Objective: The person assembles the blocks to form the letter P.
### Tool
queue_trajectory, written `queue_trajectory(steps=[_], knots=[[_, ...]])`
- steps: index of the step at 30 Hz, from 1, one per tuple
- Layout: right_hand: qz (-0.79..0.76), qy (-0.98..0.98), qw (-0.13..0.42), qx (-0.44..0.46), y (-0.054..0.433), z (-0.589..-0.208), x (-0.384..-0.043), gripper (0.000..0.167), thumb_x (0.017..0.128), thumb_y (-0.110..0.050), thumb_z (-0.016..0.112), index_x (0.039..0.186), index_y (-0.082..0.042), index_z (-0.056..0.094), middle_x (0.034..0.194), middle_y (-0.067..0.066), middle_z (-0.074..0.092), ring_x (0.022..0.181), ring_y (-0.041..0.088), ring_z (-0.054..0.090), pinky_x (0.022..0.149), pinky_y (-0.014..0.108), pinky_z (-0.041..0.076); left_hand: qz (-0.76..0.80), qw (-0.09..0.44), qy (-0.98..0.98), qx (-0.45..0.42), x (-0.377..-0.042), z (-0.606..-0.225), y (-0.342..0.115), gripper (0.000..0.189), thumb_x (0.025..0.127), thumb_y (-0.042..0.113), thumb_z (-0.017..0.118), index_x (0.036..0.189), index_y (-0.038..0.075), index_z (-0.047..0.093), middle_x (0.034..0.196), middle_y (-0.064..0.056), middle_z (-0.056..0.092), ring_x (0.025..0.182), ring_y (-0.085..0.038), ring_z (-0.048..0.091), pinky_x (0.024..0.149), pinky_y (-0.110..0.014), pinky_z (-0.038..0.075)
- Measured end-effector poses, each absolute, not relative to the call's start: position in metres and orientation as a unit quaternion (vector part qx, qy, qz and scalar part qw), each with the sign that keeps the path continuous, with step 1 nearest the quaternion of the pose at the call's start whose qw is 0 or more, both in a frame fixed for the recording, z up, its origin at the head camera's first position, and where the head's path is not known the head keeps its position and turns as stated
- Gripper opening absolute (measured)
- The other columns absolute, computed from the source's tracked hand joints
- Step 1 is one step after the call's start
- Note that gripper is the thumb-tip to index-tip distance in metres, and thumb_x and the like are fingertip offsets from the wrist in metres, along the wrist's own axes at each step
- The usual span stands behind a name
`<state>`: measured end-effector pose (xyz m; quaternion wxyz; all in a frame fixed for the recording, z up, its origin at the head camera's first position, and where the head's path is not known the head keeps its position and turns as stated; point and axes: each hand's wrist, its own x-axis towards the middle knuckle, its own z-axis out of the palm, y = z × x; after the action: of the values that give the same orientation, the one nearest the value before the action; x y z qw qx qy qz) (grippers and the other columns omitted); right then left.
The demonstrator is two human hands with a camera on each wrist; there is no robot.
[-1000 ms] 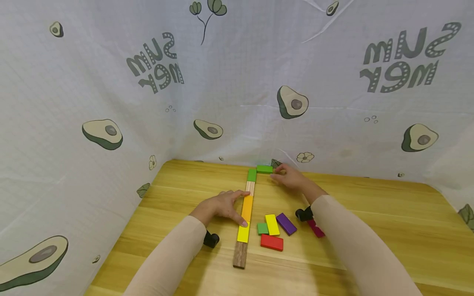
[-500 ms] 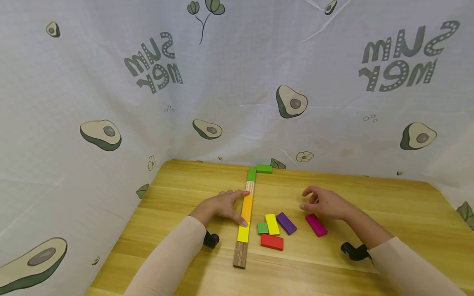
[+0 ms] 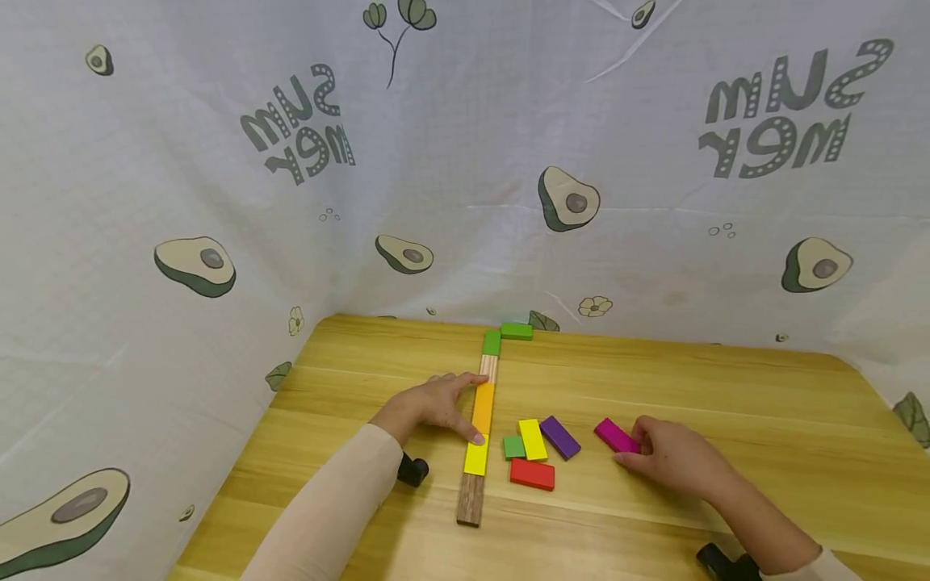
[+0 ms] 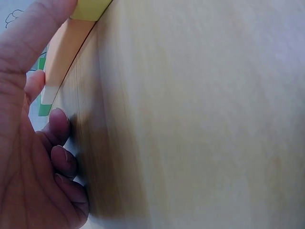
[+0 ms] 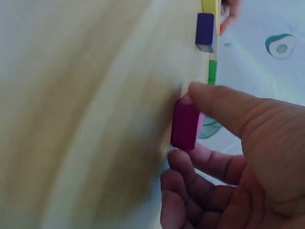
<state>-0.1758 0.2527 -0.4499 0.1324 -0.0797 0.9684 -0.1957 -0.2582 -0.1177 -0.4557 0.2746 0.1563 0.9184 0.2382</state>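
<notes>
A straight row of flat wooden blocks lies on the table. From near to far it has a dark brown block (image 3: 470, 500), a yellow block (image 3: 475, 458), an orange block (image 3: 483, 407), a pale wood block (image 3: 489, 367) and a green block (image 3: 492, 343). My left hand (image 3: 427, 406) rests on this row, thumb on the yellow block and index fingertip by the pale one; its other fingers curl loosely. To the right, my right hand (image 3: 676, 456) pinches a magenta block (image 5: 186, 125) between thumb and fingers, at or just above the tabletop.
Another green block (image 3: 517, 332) lies crosswise at the row's far end. Between the hands sit a small green block (image 3: 513, 448), a yellow block (image 3: 533, 440), a purple block (image 3: 560, 437) and a red block (image 3: 532, 474). A printed white cloth (image 3: 465, 161) hangs behind the table.
My right hand has left the crosswise green block, come back toward the near right and taken hold of the magenta block, which has turned. My left hand has stayed on the row.
</notes>
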Motion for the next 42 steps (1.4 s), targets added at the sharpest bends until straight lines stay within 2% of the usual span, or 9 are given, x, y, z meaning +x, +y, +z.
queue_trajectory(steps=[5,10,17,22,25,28,33,42], knots=[[-0.195,0.971,0.090,-0.109,0.248,-0.446,-0.196,0.036,0.091,-0.034,0.077,0.104,-0.003,0.064,0.081,0.002,0.063,0.070,0.015,0.053,0.062,0.030,0.045,0.240,0.274,0.918,0.156,-0.259,-0.455,-0.120,0.104,0.071,0.054,0.090,0.157,0.047,0.031,0.171,-0.005,0.025,0.158,-0.038,0.016,0.120,-0.070,0.023],[-0.217,0.968,0.073,-0.107,0.234,-0.446,-0.237,0.038,0.095,-0.030,0.074,0.115,-0.001,0.063,0.095,0.011,0.069,0.082,0.022,0.061,0.072,0.039,0.055,0.241,0.276,0.917,0.157,-0.259,-0.454,-0.120,0.104,0.072,0.054,0.090,0.157,0.046,0.031,0.171,-0.005,0.024,0.159,-0.038,0.015,0.119,-0.071,0.023],[-0.253,0.961,0.069,-0.092,0.216,-0.459,-0.303,0.039,0.100,-0.030,0.066,0.125,0.000,0.059,0.113,0.022,0.067,0.098,0.034,0.063,0.089,0.051,0.054,0.238,0.273,0.918,0.163,-0.262,-0.456,-0.117,0.104,0.071,0.056,0.090,0.157,0.048,0.031,0.171,-0.003,0.024,0.158,-0.037,0.017,0.120,-0.070,0.024],[-0.311,0.945,0.081,-0.061,0.217,-0.473,-0.335,0.051,0.102,-0.030,0.063,0.138,0.005,0.053,0.128,0.029,0.061,0.113,0.042,0.057,0.104,0.057,0.048,0.240,0.274,0.918,0.157,-0.262,-0.457,-0.116,0.104,0.071,0.055,0.090,0.157,0.048,0.032,0.171,-0.004,0.023,0.158,-0.036,0.017,0.120,-0.069,0.025],[-0.353,0.931,0.087,-0.024,0.218,-0.477,-0.341,0.057,0.102,-0.032,0.062,0.144,0.005,0.048,0.133,0.031,0.056,0.116,0.042,0.055,0.106,0.055,0.047,0.240,0.277,0.918,0.155,-0.261,-0.457,-0.116,0.104,0.071,0.055,0.090,0.156,0.048,0.032,0.171,-0.005,0.022,0.158,-0.036,0.017,0.119,-0.070,0.025],[-0.376,0.923,0.085,0.001,0.217,-0.479,-0.342,0.058,0.102,-0.035,0.063,0.143,0.004,0.048,0.133,0.029,0.056,0.115,0.040,0.054,0.105,0.052,0.047,0.241,0.277,0.918,0.154,-0.260,-0.457,-0.117,0.104,0.071,0.055,0.090,0.157,0.048,0.031,0.171,-0.006,0.022,0.158,-0.036,0.017,0.119,-0.070,0.025],[-0.350,0.934,0.075,-0.002,0.213,-0.480,-0.343,0.059,0.100,-0.043,0.064,0.139,0.000,0.054,0.133,0.027,0.057,0.115,0.041,0.055,0.103,0.054,0.046,0.239,0.274,0.919,0.154,-0.259,-0.457,-0.118,0.104,0.071,0.054,0.090,0.157,0.047,0.031,0.171,-0.003,0.024,0.159,-0.036,0.017,0.120,-0.069,0.024],[-0.310,0.948,0.074,0.002,0.211,-0.479,-0.343,0.061,0.100,-0.050,0.060,0.140,-0.005,0.053,0.138,0.025,0.058,0.124,0.042,0.055,0.108,0.058,0.042,0.240,0.278,0.917,0.155,-0.259,-0.457,-0.117,0.105,0.071,0.055,0.090,0.157,0.047,0.031,0.171,-0.004,0.024,0.159,-0.037,0.016,0.120,-0.070,0.023]])
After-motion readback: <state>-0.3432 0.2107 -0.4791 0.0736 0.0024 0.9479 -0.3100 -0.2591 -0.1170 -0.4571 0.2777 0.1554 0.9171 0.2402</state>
